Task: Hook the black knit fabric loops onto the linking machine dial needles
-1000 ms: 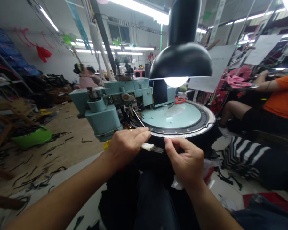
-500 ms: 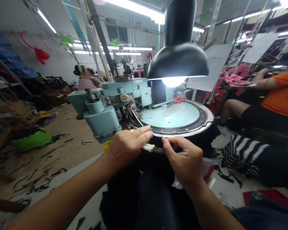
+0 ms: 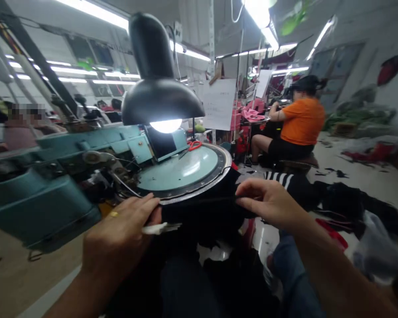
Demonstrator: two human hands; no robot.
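My left hand (image 3: 122,225), a ring on one finger, lies at the front rim of the round dial. Its fingers are closed on the edge of a black knit fabric (image 3: 199,214), and a small white-handled tool (image 3: 157,229) with a thin tip sticks out under them. My right hand (image 3: 268,201) pinches the same fabric further right, with thumb and forefinger together. Between both hands the fabric stretches in a straight band, just below the toothed rim of the dial linking machine (image 3: 182,170). The rest of it hangs dark over my lap.
A black lamp (image 3: 162,99) shines low over the dial. Red-handled scissors (image 3: 194,145) lie at the dial's back edge. The machine's teal housing (image 3: 53,212) stands at left. To the right, a person in an orange top (image 3: 301,119) sits working; striped fabric (image 3: 280,179) and plastic bags (image 3: 384,247) lie nearby.
My view has swung to the right. My right hand has moved rightward, away from the left, and the black fabric is now drawn out between them. The white-handled tool stays in my left hand.
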